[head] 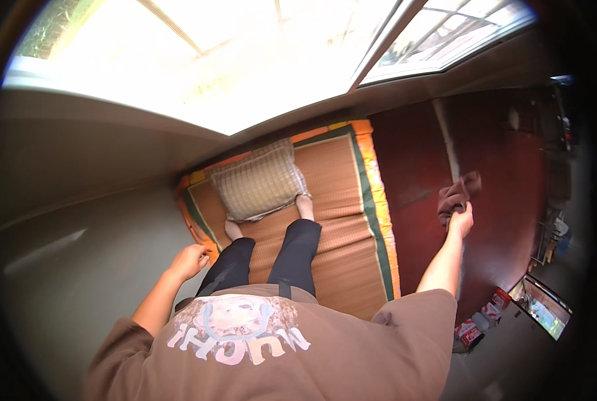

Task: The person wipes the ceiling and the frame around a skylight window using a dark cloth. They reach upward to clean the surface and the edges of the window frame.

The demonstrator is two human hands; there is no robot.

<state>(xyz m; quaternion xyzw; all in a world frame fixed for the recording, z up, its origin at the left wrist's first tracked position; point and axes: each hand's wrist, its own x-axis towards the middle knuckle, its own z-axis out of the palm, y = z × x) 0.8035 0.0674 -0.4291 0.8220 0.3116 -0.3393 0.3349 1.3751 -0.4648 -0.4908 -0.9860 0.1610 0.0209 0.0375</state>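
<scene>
A crumpled brown cloth (454, 199) is in the grip of my right hand (461, 220), with my arm stretched out to the right. One end of it looks blurred. Behind it lies a dark red panelled surface (414, 155), split by a pale strip (446, 135); whether the cloth touches it, I cannot tell. My left hand (189, 261) holds nothing and has loosely bent fingers beside my left leg. My bare feet stand on a woven brown sleeping mat (328, 175) with a green border, close to a checked pillow (258, 185).
Orange patterned bedding (377, 185) edges the mat. A bright window (218, 60) runs along the wall ahead, and a grey wall (103, 265) stands to my left. Red-and-white boxes (468, 333) sit at lower right near a lit screen or mirror-like panel (541, 306).
</scene>
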